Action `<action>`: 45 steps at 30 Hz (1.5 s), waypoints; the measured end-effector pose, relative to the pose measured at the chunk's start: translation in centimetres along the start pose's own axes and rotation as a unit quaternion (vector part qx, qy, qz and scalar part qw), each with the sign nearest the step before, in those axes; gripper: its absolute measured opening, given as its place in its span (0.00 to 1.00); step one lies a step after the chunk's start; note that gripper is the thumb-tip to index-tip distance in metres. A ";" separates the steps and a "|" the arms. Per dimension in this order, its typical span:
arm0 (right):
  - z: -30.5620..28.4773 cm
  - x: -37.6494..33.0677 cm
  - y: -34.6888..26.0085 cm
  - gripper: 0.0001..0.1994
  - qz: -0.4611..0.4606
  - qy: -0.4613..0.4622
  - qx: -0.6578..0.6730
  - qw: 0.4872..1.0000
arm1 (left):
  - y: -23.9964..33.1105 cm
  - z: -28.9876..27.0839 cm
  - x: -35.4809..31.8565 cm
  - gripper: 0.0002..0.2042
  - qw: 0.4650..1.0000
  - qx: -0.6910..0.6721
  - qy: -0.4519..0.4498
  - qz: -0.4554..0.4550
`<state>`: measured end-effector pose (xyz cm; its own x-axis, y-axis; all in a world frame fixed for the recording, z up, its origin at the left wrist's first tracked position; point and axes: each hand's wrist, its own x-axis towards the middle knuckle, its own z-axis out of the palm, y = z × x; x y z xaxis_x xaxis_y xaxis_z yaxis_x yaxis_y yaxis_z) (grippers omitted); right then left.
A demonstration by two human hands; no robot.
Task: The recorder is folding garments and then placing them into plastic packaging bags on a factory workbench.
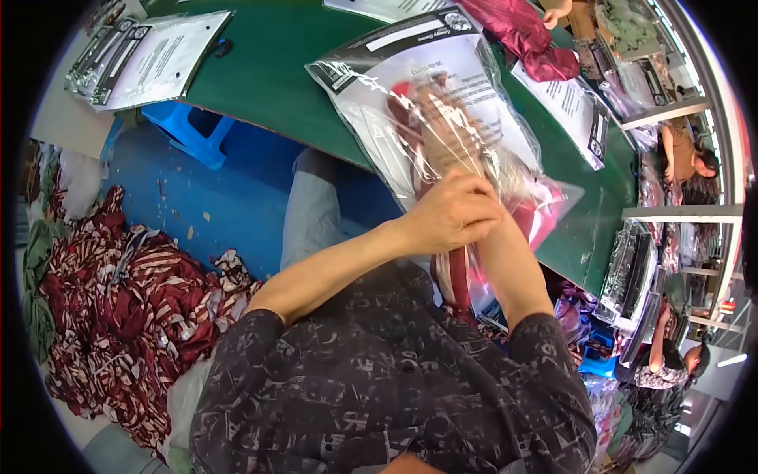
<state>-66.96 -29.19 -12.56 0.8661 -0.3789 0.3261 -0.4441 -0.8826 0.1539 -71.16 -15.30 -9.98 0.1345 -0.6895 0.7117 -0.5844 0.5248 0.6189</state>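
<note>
A clear plastic bag with a white printed sheet and black header lies tilted over the green table in front of me. My right hand is inside it, seen through glare and creases. A red-and-white striped cloth runs up from my lap into the bag, its red end beside my right fingers, which appear closed on it. My left hand is closed at the bag's mouth, pinching the plastic over my right wrist. Pink-red material shows through clear plastic right of my right wrist.
Packed bags lie on the green table at the far left; another packet lies right. Shiny maroon cloth is near another person's hand. A blue stool and heaped striped cloth are at left.
</note>
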 end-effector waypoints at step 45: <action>3.8 7.2 -4.9 0.21 -0.048 0.155 0.098 0.982 | 1.8 -2.1 0.4 0.12 0.942 0.301 0.123 -0.080</action>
<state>-57.73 -28.67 -14.50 0.7767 -0.2153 0.5920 -0.2852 -0.9581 0.0256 -70.51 -13.54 -7.91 0.3973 -0.5605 0.7266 -0.8793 -0.0059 0.4762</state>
